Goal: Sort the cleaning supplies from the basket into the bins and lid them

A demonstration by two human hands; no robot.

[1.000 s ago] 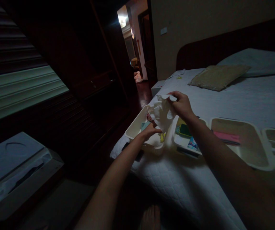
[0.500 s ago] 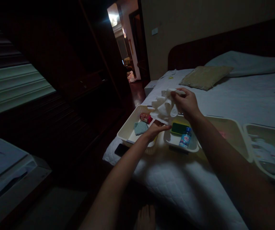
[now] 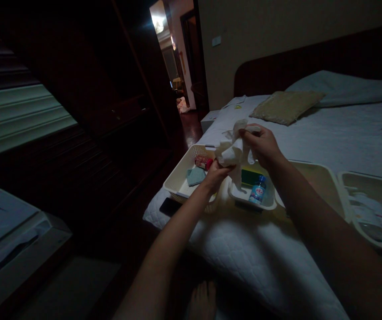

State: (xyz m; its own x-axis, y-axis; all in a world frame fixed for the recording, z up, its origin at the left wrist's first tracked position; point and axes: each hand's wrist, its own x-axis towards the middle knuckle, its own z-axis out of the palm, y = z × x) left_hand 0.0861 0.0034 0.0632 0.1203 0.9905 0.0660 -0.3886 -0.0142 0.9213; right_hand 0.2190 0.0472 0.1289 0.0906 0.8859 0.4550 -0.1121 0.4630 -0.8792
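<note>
Left hand [image 3: 215, 176], fingers partly hidden, touches the underside of a thin, crumpled white sheet [image 3: 230, 154] above the bed's [image 3: 217, 249] near edge; how firmly it closes I cannot tell. Right hand [image 3: 260, 140] pinches the sheet's top. From the bed's left corner stand a perforated basket [image 3: 178, 178] with a red-lidded jar [image 3: 200, 162], then a bin [image 3: 244, 196] with a blue-capped bottle [image 3: 257, 194].

Wht-cov. bed [image 3: 224, 253] — 4 bins [image 3: 181, 180] in row, dk slab [image 3: 169, 207], tan cushion [image 3: 287, 107].

Thin white material [image 3: 231, 153] | reshaped since half a second ago | tail now hanging lower, before green pad [image 3: 251, 178]
</note>
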